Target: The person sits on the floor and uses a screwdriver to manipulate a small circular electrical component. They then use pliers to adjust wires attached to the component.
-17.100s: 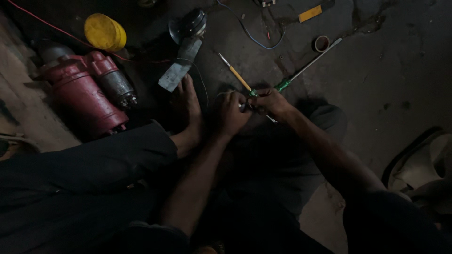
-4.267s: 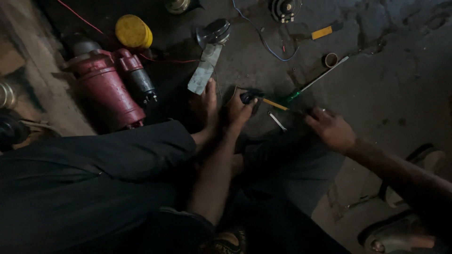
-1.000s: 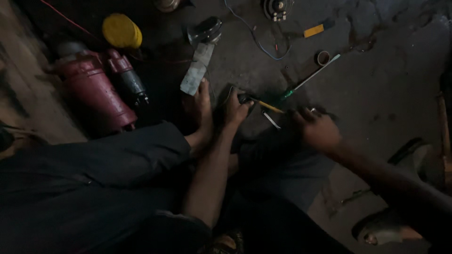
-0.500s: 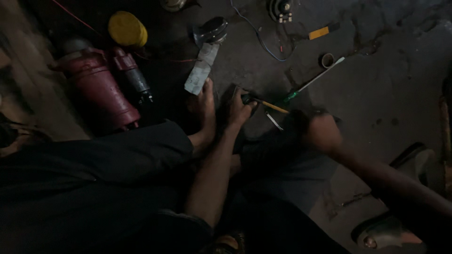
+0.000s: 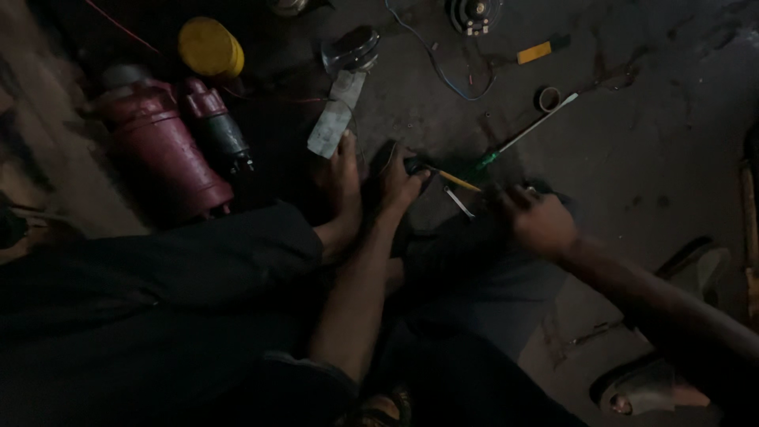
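A dark, stained concrete floor (image 5: 656,150) fills the view, dimly lit and strewn with tools. The left hand (image 5: 399,178) rests low on the floor with its fingers curled around a small dark part (image 5: 413,164), touching the near end of a yellow-shafted screwdriver (image 5: 457,180). The right hand (image 5: 538,221) hovers just beside it, blurred — whether it is open or closed cannot be told. A bare foot (image 5: 345,182) lies next to the left hand. One green-handled screwdriver with a long silver shaft (image 5: 526,134) stretches away toward a single small roll of dark tape (image 5: 548,98). Two red cylindrical motors (image 5: 170,150) lie side by side at the left, with one yellow round lid (image 5: 210,47) above them. One grey angle grinder (image 5: 341,87) points toward the foot, and one blue wire (image 5: 435,59) loops nearby — close to a yellow-bodied cutter (image 5: 541,51).
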